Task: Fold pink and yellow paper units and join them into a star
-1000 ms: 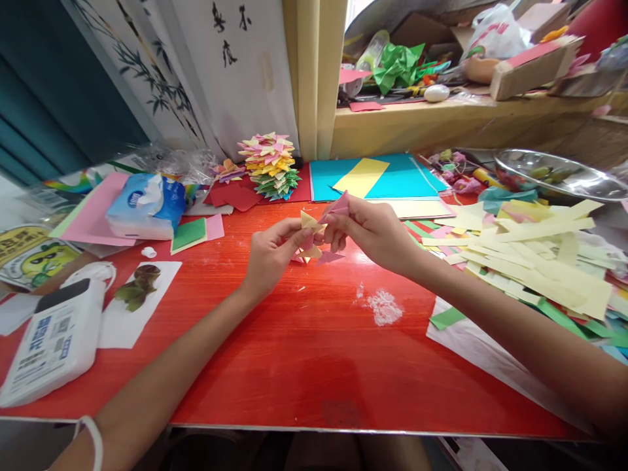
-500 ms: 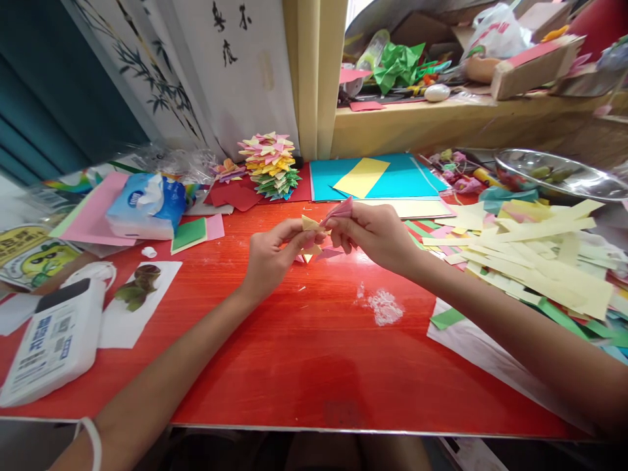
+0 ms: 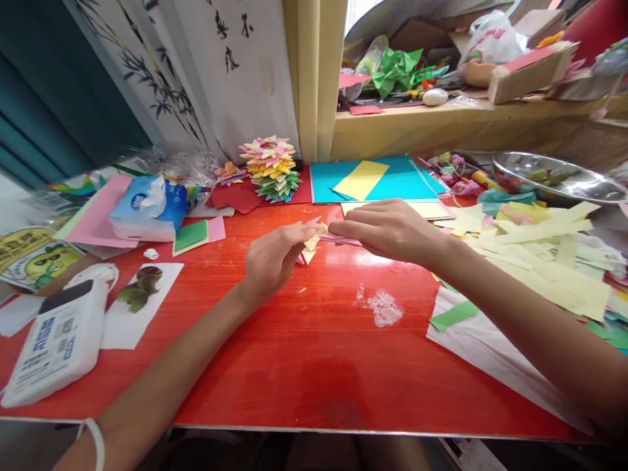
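Small folded paper pieces, pale yellow (image 3: 311, 246) and pink (image 3: 343, 239), lie low over the table between my two hands. My left hand (image 3: 275, 258) is at their left, palm down, its fingertips closed against the yellow and pink folds. From the right, my right hand (image 3: 390, 229) presses the pink folded piece, with its fingers together and partly covering it. The fingertips of both hands nearly meet. How the pieces fit together is hidden under the fingers. Behind them stands a layered folded-paper stack (image 3: 271, 169) in pink, yellow and green.
Paper strips (image 3: 544, 248) are heaped at the right, near a metal bowl (image 3: 559, 176). Blue sheets (image 3: 392, 180) lie at the back. A tissue pack (image 3: 148, 208), green paper (image 3: 190, 235) and a white box-shaped item (image 3: 56, 343) are at the left. A whitish patch (image 3: 384, 307) marks the red table (image 3: 275, 373).
Both hands have turned from an upright pinch to palm down and lowered the folded pieces. The pink piece, raised before, now lies flat under the right fingers.
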Demonstrator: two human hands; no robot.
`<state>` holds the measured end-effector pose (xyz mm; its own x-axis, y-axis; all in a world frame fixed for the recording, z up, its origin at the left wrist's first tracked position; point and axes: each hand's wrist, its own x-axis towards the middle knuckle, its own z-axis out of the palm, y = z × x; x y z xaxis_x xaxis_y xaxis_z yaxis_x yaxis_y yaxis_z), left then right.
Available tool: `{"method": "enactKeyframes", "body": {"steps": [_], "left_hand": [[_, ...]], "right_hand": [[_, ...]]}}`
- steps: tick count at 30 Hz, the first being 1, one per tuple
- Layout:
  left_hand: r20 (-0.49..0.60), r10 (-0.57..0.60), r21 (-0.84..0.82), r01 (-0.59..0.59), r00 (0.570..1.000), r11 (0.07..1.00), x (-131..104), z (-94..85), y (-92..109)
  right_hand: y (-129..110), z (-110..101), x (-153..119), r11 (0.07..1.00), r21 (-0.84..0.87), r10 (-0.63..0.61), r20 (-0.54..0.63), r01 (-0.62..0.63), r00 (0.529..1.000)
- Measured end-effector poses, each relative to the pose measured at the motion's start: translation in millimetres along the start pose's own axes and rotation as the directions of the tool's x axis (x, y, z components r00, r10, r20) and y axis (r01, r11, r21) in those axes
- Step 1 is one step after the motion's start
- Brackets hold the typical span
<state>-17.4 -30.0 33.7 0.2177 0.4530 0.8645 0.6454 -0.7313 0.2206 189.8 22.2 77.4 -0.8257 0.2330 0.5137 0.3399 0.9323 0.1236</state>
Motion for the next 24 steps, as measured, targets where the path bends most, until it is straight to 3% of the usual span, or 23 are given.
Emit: {"method": "enactKeyframes", "body": {"steps": [3,11,24], "left_hand": [[0.005,0.05,-0.019,-0.05,0.999,0.999,-1,-0.3,-1],[-0.008,-0.007,0.035,0.008,1.0,0.999,-5,-0.1,-7],[0.038,0.171,0.004,-0.172,0.984,0.985,1,-4.7,-12]], "right_hand": [[0,0,-1,1.0,0.008,-0.019,-0.005,0.019,1.0],[1,4,0,0.991,-0.116,-0.066,-0.018,0.063,0.998],[-3,12,-1,0.994,0.071,-0.074,-0.121,0.083,0.99]]}}
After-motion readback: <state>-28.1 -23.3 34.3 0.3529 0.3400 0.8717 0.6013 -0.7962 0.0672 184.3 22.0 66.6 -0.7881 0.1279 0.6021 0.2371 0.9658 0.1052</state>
